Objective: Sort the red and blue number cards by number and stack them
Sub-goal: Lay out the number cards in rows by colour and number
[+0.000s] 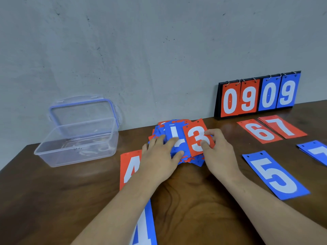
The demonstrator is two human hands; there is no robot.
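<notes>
A loose pile of red and blue number cards (174, 131) lies mid-table near the wall. My right hand (218, 149) pinches a red 3 card (195, 137) at the pile's right side, thumb on its face. My left hand (160, 156) rests flat on the pile, fingers spread over a blue card. A red 4 card (128, 167) lies at the left, partly under my left wrist. A blue card (144, 225) sits below it under my forearm. Laid out at the right are a red 6 (259, 131), a red 7 (283, 126), a blue 5 (275, 175) and a blue card (315, 152) cut by the frame edge.
A clear plastic box (77, 140) stands open at the left, its blue-rimmed lid leaning on the wall. A black flip scoreboard (257, 96) showing 09 in red and 09 in blue leans against the wall at the back right. The table (194, 200) is dark brown wood.
</notes>
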